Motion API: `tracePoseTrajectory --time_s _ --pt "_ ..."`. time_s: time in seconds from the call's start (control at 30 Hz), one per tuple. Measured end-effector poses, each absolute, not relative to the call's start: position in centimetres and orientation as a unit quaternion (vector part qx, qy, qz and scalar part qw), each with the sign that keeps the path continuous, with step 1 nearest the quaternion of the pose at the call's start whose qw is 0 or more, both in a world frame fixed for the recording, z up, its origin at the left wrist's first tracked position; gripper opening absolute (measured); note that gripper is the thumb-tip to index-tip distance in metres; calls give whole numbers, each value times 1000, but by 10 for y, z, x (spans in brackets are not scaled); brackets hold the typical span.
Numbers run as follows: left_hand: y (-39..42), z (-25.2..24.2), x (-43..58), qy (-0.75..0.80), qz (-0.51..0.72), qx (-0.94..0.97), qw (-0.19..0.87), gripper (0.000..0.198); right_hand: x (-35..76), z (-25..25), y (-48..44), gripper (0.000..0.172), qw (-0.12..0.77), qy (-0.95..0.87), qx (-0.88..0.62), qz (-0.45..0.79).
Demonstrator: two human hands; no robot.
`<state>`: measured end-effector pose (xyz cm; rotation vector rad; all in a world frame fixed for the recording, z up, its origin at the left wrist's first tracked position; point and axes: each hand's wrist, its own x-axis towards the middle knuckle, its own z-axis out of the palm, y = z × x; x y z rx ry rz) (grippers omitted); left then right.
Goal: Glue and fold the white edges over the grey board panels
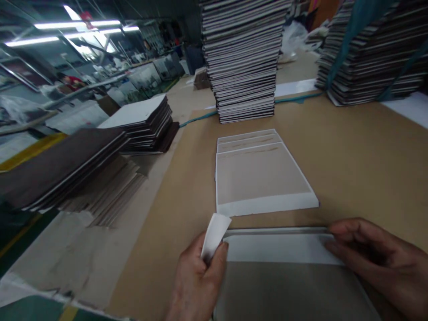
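Observation:
A flat grey panel (284, 285) with a pale band along its far edge lies at the bottom of the head view, its near end cut off by the frame. My left hand (200, 276) is closed around a small white strip (214, 234) that sticks up between thumb and fingers; whether it is paper or plastic I cannot tell. The left thumb touches the panel's far left corner. At the far right corner, my right hand (377, 258) pinches the panel's edge between thumb and fingers. Just beyond lie overlapping white-edged beige sheets (261, 174).
A tall stack of thin boards (245, 62) stands behind the sheets. Another stack (377, 49), tied with a teal band, is at the back right. On the left are dark panels (63, 165), brown sheets (107, 191) and a white-topped pile (143, 120). Brown board (368, 156) covers the table.

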<state>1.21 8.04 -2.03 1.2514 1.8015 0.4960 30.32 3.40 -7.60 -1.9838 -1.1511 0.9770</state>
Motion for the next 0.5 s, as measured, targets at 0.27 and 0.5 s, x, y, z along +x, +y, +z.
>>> tracePoseTrajectory --time_s 0.27,0.5 --pt "83 -15 12 740 161 493 428 52 296 -64 41 40 332 -433 -760 353" --pt "84 -16 14 753 178 496 394 43 288 -50 50 36 330 -447 -760 337"
